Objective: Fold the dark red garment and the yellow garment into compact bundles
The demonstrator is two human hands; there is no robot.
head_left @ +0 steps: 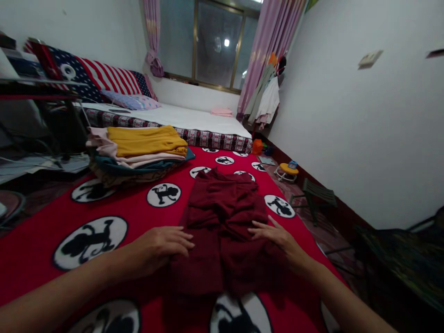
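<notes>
A dark red garment [225, 240], with two leg-like panels split by a gap at the near end, lies spread in front of me. Wrinkles run across its middle. My left hand [166, 247] is at its left edge, fingers stretched out and nothing held. On the opposite edge, my right hand [274, 233] rests with its fingers apart. Beneath the garment is a red blanket [135, 208] with black monkey figures in white circles. A stack of folded clothes, with a mustard yellow garment [145, 141] on top, sits at the far left.
Beyond the blanket stands a bed [180, 115] with a white cover and pillows. At left is a cluttered table [38, 97]. To the right are a small yellow-topped stool [288, 169], a dark folding stool [317, 192] and a dark-covered chair [402, 254].
</notes>
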